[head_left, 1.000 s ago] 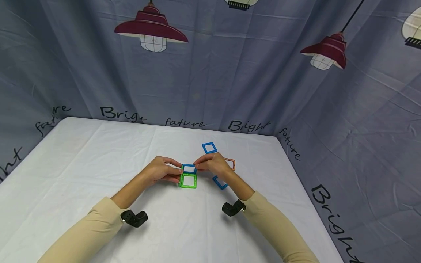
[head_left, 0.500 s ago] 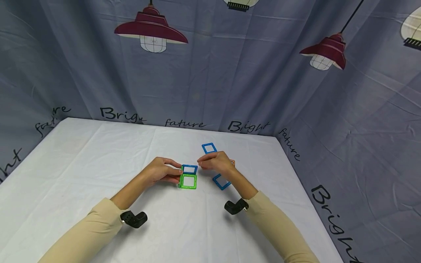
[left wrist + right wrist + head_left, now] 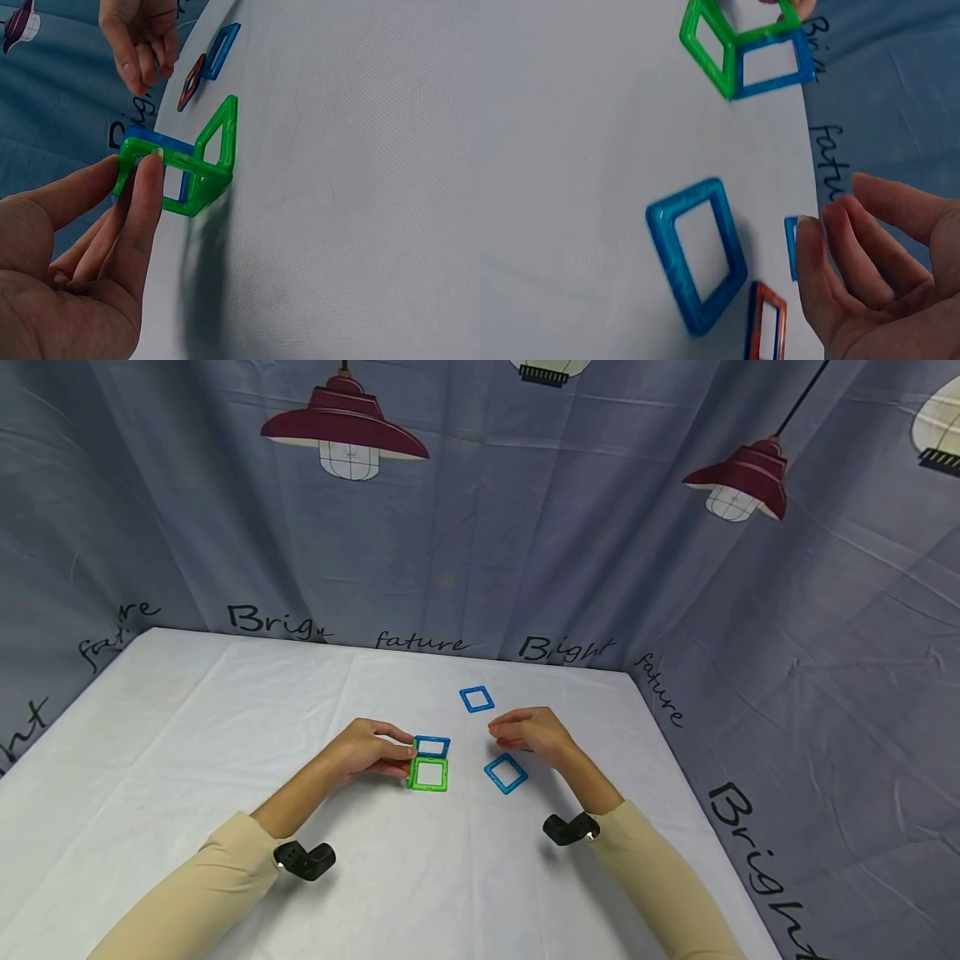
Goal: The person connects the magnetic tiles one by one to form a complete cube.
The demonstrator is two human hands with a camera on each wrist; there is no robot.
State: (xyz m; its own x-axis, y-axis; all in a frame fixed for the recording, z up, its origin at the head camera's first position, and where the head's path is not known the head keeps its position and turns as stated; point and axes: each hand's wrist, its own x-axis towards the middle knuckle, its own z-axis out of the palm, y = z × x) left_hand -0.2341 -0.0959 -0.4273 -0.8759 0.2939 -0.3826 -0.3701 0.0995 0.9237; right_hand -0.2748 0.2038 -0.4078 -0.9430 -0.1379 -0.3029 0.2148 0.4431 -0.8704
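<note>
My left hand [image 3: 363, 752] pinches a green square magnetic tile [image 3: 187, 160], which stands upright, between thumb and fingers. Joined to it are an upright blue tile [image 3: 771, 88] and another green tile [image 3: 429, 788] lying flat on the table. My right hand [image 3: 534, 732] hovers to the right with relaxed fingers and nothing between them. Under or near it lies an orange tile [image 3: 771, 294], hidden by the hand in the head view. One loose blue tile [image 3: 495, 781] lies nearer to me than the right hand, and another blue tile [image 3: 482, 708] lies beyond it.
A white cloth covers the table [image 3: 225, 710]. Behind and to the right hangs a grey-blue curtain [image 3: 480, 543] printed with lamps and lettering. Black wrist cameras [image 3: 306, 860] sit on both sleeves.
The right hand has let go of the blue upright tile and moved right, over the orange tile, uncovering the nearer blue tile. The left hand keeps its hold in place.
</note>
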